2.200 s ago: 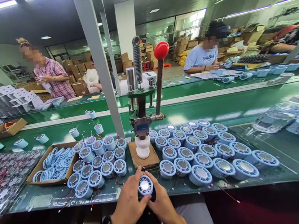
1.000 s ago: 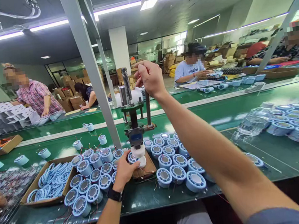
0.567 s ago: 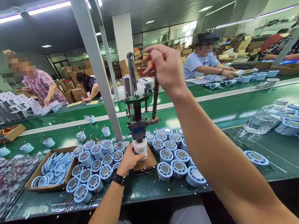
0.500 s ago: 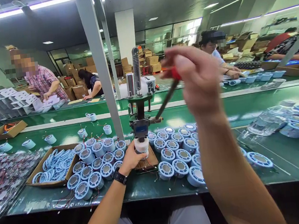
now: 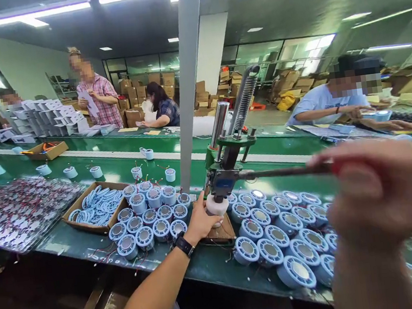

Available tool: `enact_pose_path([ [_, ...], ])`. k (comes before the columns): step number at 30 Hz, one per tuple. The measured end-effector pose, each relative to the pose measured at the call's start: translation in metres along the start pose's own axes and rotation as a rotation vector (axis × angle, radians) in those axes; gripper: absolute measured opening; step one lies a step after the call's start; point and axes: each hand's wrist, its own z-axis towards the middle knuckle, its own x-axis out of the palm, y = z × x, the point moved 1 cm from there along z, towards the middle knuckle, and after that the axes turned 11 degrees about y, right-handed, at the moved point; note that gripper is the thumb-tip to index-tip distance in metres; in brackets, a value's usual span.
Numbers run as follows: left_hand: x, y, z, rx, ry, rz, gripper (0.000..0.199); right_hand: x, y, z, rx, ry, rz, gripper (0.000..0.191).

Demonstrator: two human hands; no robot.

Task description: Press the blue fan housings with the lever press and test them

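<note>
A hand lever press [image 5: 226, 172] with a coil spring and a steel post stands on the bench, tilted in view. My right hand [image 5: 383, 188], blurred, is closed around the red grip of its lever [image 5: 286, 171], which points right and is nearly level. Below the ram is a white press block [image 5: 217, 205]. My left hand [image 5: 201, 220], wearing a black watch, curls around the spot beneath this block; what it holds is mostly hidden by the fingers and block. Light-blue round housings [image 5: 161, 228] with grey discs stand in groups left and right of the press.
A cardboard box [image 5: 102, 227] of blue rings sits left, beside a tray of small wired parts [image 5: 21, 212]. More housings [image 5: 270, 252] crowd the right side. A grey post [image 5: 188, 101] rises behind. Across the green conveyor [image 5: 117, 163], several people work at another bench.
My right hand has brought the lever down from a steep slant to nearly level. The camera view has turned left and tilted. My left hand stays under the press block.
</note>
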Motion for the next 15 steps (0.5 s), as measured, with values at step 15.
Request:
enact_pose_path([
  [15,-0.008,-0.009,-0.144,-0.041,0.222,0.828,0.067,0.079,-0.09,0.103,0.393,0.245,-0.037,0.024],
])
